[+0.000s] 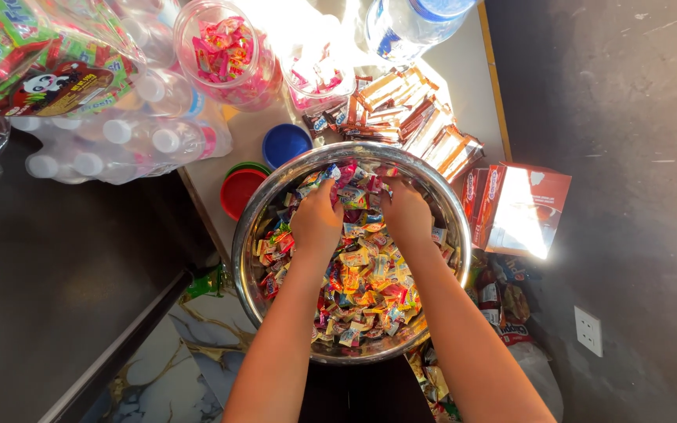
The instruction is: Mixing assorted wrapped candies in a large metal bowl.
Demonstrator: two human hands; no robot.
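A big steel bowl (246, 258) holds a heap of small wrapped candies (366, 286) in many colours. Both my hands are inside it, at its far side. My left hand (316, 221) rests knuckles-up on the candies, its fingers curled down into the pile. Beside it, my right hand (405, 211) does the same, fingertips buried among the wrappers. Whether either hand holds candies I cannot tell, since the fingers are hidden.
Beyond the bowl lie brown and orange snack bars (413, 117), a clear jar of pink sweets (229, 51), a blue lid (285, 143), a red lid (238, 192) and packed water bottles (131, 137). A red box (519, 207) sits to the right, with more packets below it.
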